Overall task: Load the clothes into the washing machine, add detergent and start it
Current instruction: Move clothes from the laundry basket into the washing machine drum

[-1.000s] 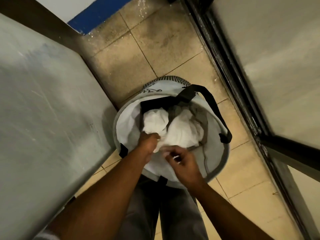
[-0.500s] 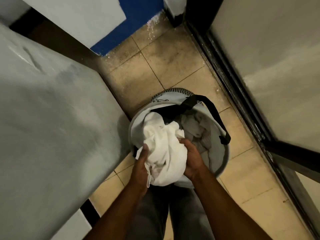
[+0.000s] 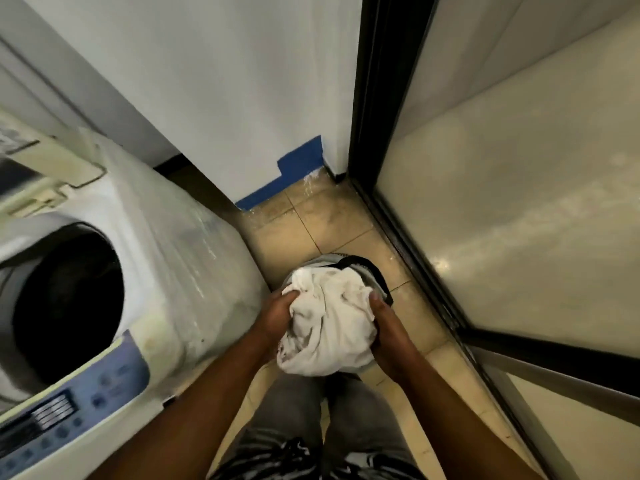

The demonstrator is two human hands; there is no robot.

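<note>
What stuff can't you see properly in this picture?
Head view:
- washing machine drum: inside too dark to see.
- control panel: labels blurred, cut off by left edge.
- laundry basket: contents hidden behind the white clothes held by left hand and right hand.

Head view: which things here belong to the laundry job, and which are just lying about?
Part of the job: white clothes, gripped by the left hand and right hand; laundry basket under them; washing machine with its open drum and control panel.

Just there: blue patch at the wall's foot; glass door; floor tiles.
</note>
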